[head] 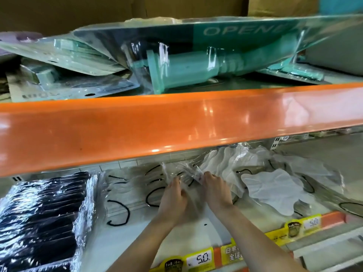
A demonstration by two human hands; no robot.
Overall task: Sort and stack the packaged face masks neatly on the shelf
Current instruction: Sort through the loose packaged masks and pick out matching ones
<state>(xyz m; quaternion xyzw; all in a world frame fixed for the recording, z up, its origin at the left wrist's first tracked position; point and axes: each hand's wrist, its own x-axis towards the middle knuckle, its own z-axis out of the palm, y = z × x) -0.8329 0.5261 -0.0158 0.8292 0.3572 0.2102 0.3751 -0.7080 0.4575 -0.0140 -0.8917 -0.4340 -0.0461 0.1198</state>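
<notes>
With both the left hand and right hand pinching a clear packet of white face masks mid-shelf, the person should probably square its edges before laying it beside the black mask stack.

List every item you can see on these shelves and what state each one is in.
Black mask stack: neatly piled, left side.
Held mask packet: gripped by both hands.
White mask packets: loose, scattered, overlapping.
Left hand: gripping packet.
Right hand: gripping packet.
Green packaged items: jumbled on upper shelf.
</notes>
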